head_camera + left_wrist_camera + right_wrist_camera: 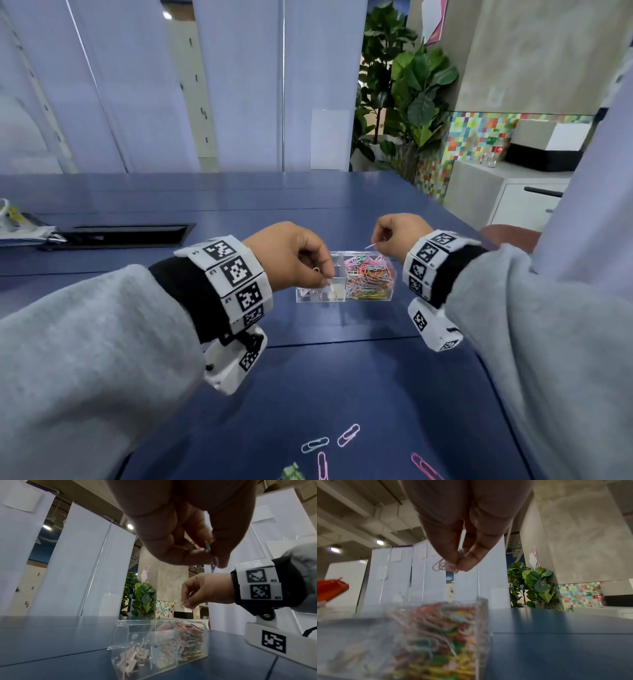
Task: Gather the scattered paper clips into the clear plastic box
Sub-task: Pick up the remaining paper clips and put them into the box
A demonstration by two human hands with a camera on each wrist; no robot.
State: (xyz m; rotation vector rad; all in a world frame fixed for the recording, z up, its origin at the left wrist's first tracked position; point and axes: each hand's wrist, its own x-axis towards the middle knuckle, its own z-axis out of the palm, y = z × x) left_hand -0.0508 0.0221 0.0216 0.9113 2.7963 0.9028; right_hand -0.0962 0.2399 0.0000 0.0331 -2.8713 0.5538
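Observation:
The clear plastic box point(393, 272) stands mid-table on the blue desk; its right compartment is packed with coloured paper clips point(368, 275). My left hand point(325, 275) hovers over the box's left end and pinches a bluish clip point(208, 547) between thumb and fingertips. My right hand point(380, 240) is raised above the right compartment and pinches a pink clip point(371, 245); the right wrist view shows its loops point(440, 565) hanging over the box point(482, 615). Loose clips lie near the front edge: one blue point(315, 444) and several pink point(348, 435).
The box's left compartment holds binder clips point(135, 655). A small green object point(294, 472) lies by the loose clips. A black cable slot point(116, 234) and papers point(20, 226) are at the far left. A plant point(411, 96) and a cabinet point(524, 202) stand beyond the desk's right edge.

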